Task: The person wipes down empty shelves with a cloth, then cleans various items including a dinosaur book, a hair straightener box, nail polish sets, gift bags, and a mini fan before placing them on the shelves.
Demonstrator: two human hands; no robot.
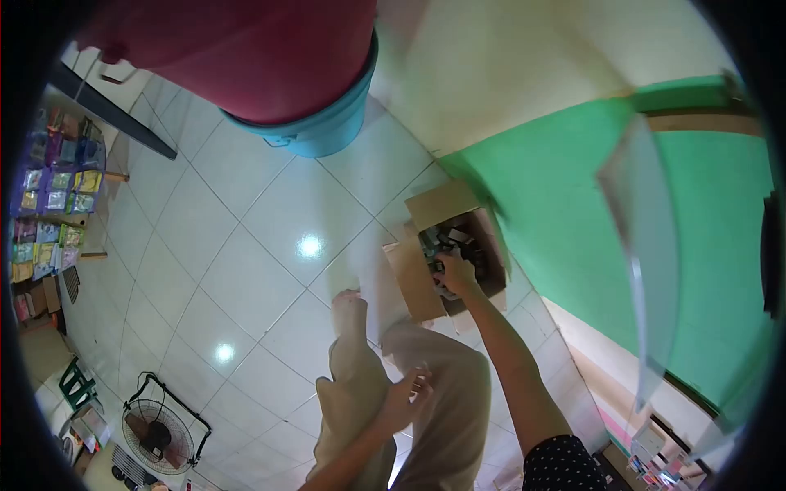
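My right hand [456,272] reaches down into an open cardboard box [415,282] on the tiled floor. Its fingers are bent in among small dark and pale items [472,250] inside; what they grip is too small and shaded to make out. The box's flaps are folded outward. Over my lap, beside my knee, hovers my left hand [407,401], its fingers loosely curled and apart, with nothing visible in them. The box lies just beyond my knees, close to the green wall.
A dark red container [246,57] stands in a blue tub [327,135] ahead. A fan [158,436] is at lower left, near a rack of small packets [57,192]. Along the right runs a green wall [557,188] with a translucent sheet [651,262] before it.
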